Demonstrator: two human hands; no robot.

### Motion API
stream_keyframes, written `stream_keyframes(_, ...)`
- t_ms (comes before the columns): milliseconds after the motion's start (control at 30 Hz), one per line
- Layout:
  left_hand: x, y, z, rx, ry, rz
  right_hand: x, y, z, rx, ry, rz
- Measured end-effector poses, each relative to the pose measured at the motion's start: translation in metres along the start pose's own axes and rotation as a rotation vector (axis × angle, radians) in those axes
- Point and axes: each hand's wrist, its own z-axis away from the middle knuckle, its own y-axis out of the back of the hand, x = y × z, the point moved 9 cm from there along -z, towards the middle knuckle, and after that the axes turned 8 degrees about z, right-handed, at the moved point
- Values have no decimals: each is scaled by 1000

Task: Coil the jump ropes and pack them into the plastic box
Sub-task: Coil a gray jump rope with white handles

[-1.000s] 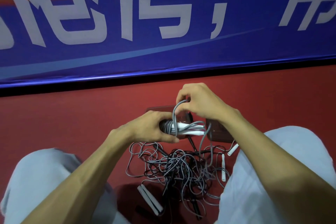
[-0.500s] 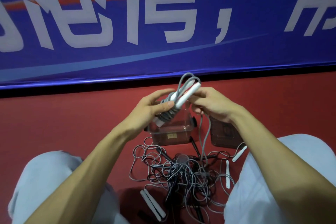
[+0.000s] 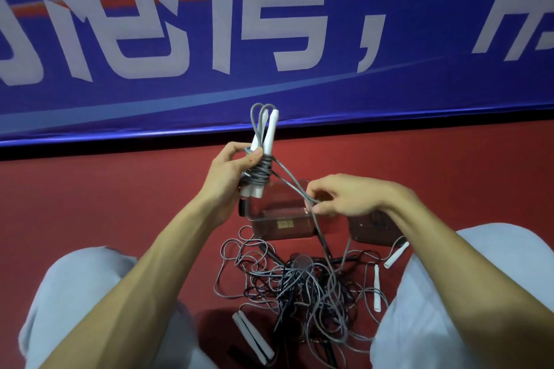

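Left hand (image 3: 230, 172) gripping the half-coiled jump rope (image 3: 261, 156), white handles near upright at frame centre, right hand (image 3: 344, 196) pinching its grey cord (image 3: 295, 186) above the plastic box (image 3: 278, 223)

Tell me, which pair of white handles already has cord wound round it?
The upright pair gripped in the left hand, with grey cord wrapped round its middle. The floor pair beside the tangle lies bare.
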Motion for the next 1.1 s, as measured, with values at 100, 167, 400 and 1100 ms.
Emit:
stream_keyframes(100, 1, 10, -6, 65, -54, -99, -3, -1, -2, 19, -33, -183)
stream_keyframes(167, 3, 20, -10, 124, -98, -183, -3, 4, -2, 74, -53, -337)
stream_keyframes(400, -5, 25, -20, 104, -168, -618, -43, 36, 13, 310, 189, 156)
stream_keyframes(1100, -34, -56, 33, -721, 49, -780, 2, 62, 12, 655, -45, -257)
